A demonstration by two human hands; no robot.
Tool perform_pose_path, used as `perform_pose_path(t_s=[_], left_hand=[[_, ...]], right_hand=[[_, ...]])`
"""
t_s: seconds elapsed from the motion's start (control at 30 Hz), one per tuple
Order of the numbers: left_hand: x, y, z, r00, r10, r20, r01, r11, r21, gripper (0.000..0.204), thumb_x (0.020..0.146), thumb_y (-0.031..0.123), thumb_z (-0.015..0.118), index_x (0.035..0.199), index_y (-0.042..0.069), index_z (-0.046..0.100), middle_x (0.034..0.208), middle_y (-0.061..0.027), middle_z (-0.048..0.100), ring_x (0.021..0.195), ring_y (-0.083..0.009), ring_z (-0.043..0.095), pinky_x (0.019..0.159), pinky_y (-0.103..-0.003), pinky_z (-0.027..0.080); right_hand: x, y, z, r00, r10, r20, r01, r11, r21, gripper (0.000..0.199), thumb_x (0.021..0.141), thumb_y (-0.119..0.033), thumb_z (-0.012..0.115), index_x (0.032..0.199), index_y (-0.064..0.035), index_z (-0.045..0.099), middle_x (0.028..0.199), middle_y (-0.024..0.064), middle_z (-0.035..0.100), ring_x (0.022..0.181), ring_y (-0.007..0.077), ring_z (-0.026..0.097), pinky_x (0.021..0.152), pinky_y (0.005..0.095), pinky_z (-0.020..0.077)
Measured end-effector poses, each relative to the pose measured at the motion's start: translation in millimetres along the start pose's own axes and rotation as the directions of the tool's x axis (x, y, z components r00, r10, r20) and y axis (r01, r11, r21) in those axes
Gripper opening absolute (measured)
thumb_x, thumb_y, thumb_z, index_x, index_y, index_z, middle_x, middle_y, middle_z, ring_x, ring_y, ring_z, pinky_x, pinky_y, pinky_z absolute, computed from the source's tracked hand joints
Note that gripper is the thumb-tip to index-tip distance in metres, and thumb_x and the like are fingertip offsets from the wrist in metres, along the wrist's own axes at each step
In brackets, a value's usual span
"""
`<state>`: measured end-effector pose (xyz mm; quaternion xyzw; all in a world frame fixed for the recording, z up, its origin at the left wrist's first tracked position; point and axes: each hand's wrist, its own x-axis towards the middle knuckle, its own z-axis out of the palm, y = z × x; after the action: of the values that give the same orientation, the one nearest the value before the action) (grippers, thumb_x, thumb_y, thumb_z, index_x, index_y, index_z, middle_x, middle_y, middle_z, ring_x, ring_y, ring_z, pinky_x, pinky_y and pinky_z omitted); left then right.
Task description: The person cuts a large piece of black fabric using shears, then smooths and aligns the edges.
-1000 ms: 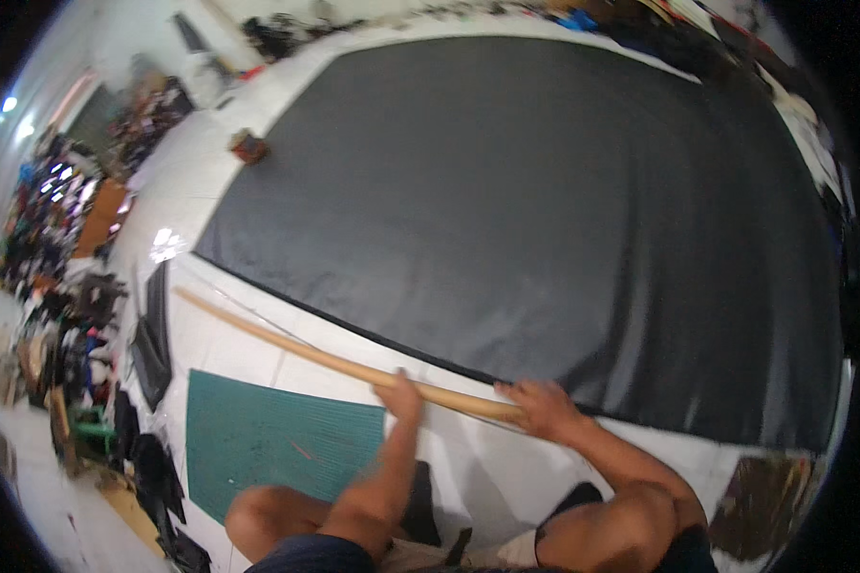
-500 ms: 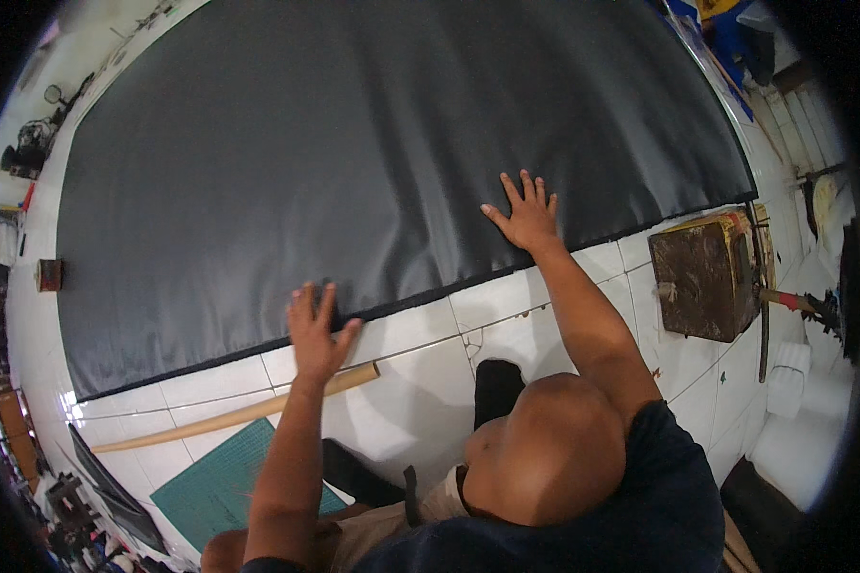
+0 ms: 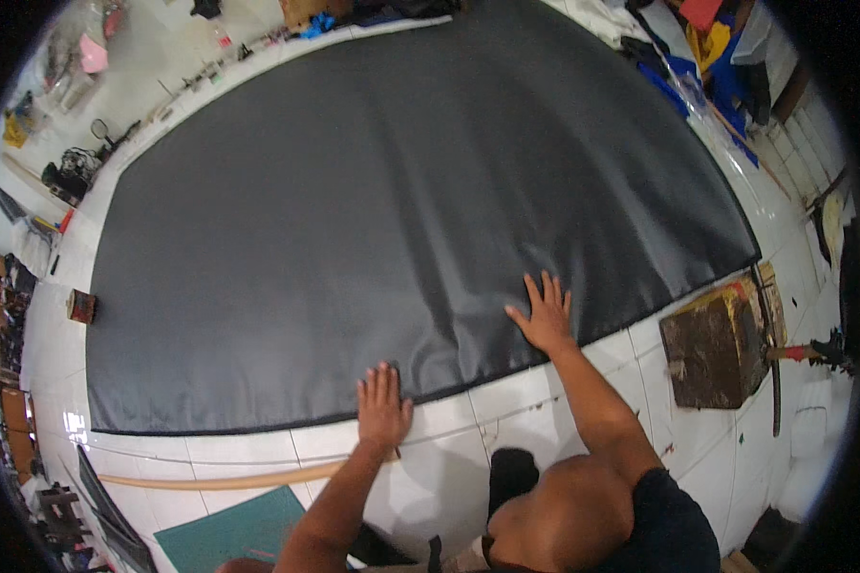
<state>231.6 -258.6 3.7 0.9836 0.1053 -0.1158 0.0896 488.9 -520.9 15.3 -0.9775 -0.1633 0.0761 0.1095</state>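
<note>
Hands lie flat, fingers spread (holding nothing): left hand (image 3: 382, 409) and right hand (image 3: 543, 317) press the black sheet's (image 3: 392, 210) near edge.

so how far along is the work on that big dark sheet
Done: the dark sheet lies spread wide over the white tiled floor. In hand: both hands, left and right, press flat on its near edge, where wrinkles show between them. Left: those wrinkles; the long wooden stick lies unused.
</note>
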Motion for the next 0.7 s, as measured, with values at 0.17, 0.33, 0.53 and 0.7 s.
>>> perform_pose_path(t_s=[0.17,0.33,0.53,0.7], left_hand=[[12.0,29.6,-0.4,0.919,0.338,-0.205,-0.367,0.922,-0.122,0.053,0.081,0.013,0.061,0.133,0.011,0.053,0.141,-0.0194,0.043,0.134,-0.039,0.038,0.112,-0.056,0.027],[15.0,46.3,-12.8,0.922,0.317,-0.222,-0.358,0.916,-0.18,0.045,0.081,0.022,0.069,0.124,0.015,0.06,0.132,-0.0175,0.05,0.127,-0.0382,0.043,0.107,-0.063,0.029],[23.5,54.3,12.3,0.918,0.268,-0.294,-0.312,0.943,-0.115,0.029,0.088,0.025,0.061,0.115,0.015,0.066,0.125,-0.0115,0.055,0.126,-0.0316,0.047,0.108,-0.064,0.027],[22.9,55.0,15.5,0.899,0.33,-0.288,-0.367,0.926,-0.084,0.029,0.087,0.017,0.058,0.114,0.011,0.066,0.116,-0.0108,0.057,0.116,-0.0295,0.052,0.108,-0.062,0.03]], right_hand=[[-39.5,11.2,-9.5,0.979,-0.127,-0.159,0.149,0.979,0.137,0.066,0.089,-0.036,0.064,0.143,-0.009,0.04,0.145,0.0228,0.035,0.134,0.0417,0.034,0.11,0.0523,0.0279],[-168.4,60.4,-5.8,0.985,0.008,-0.175,0.023,0.984,0.175,0.045,0.084,-0.021,0.067,0.12,0.0031,0.054,0.115,0.0248,0.053,0.108,0.0432,0.05,0.093,0.0471,0.0406],[-278.2,88.1,30.9,0.829,0.499,0.255,-0.557,0.692,0.459,0.036,0.08,-0.023,0.068,0.107,0.0,0.058,0.104,0.0238,0.054,0.101,0.0425,0.052,0.09,0.0509,0.0425],[-261.2,37.5,10.5,0.866,0.379,0.327,-0.497,0.73,0.468,0.031,0.077,-0.021,0.067,0.099,-0.0013,0.058,0.097,0.0219,0.055,0.093,0.0418,0.053,0.085,0.0512,0.0437]])
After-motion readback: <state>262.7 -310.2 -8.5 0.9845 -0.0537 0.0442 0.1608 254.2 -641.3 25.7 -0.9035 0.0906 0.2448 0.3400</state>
